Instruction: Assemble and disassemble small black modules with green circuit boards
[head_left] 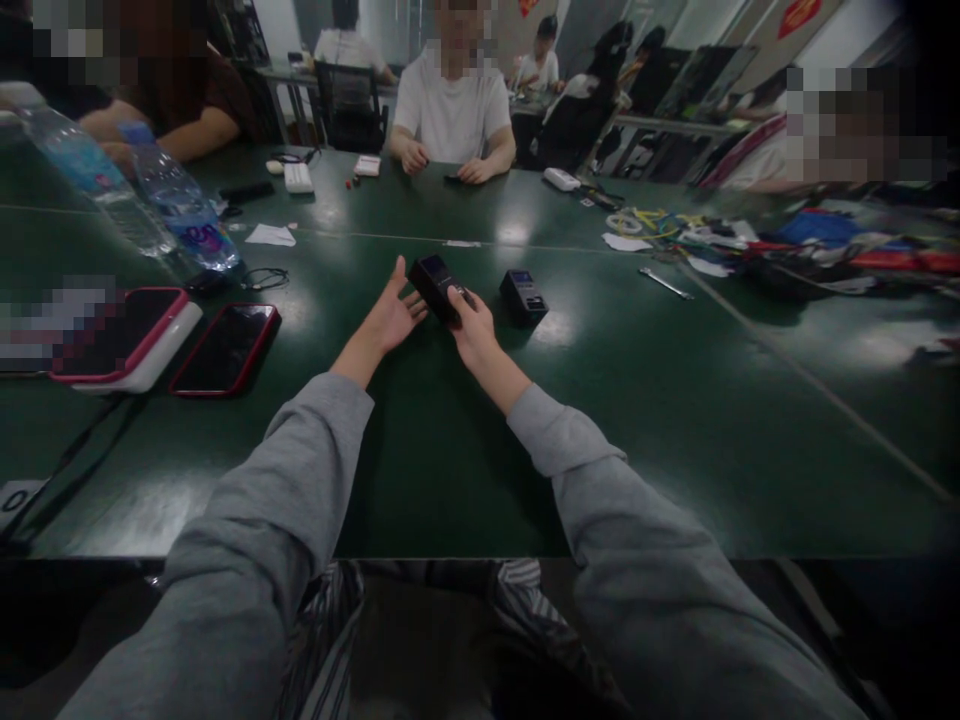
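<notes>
A small black box-shaped device [433, 283] with a dark screen is gripped in my right hand [474, 325], the thumb lying over its front face. My left hand [390, 312] is just left of it, thumb raised and fingers spread; its fingertips come close to the device's lower left side, and I cannot tell whether they touch. To the right of my right hand, a second black box-shaped device [524, 298] rests by itself on the dark green table [450, 450].
Phones with red edges, one a dark-screened phone [226, 350], lie at left below water bottles [184, 205]. Tangled cables [652, 225] and a wrench-like metal tool [666, 284] lie at right. A person in a white shirt [454, 110] sits opposite, hands on the table.
</notes>
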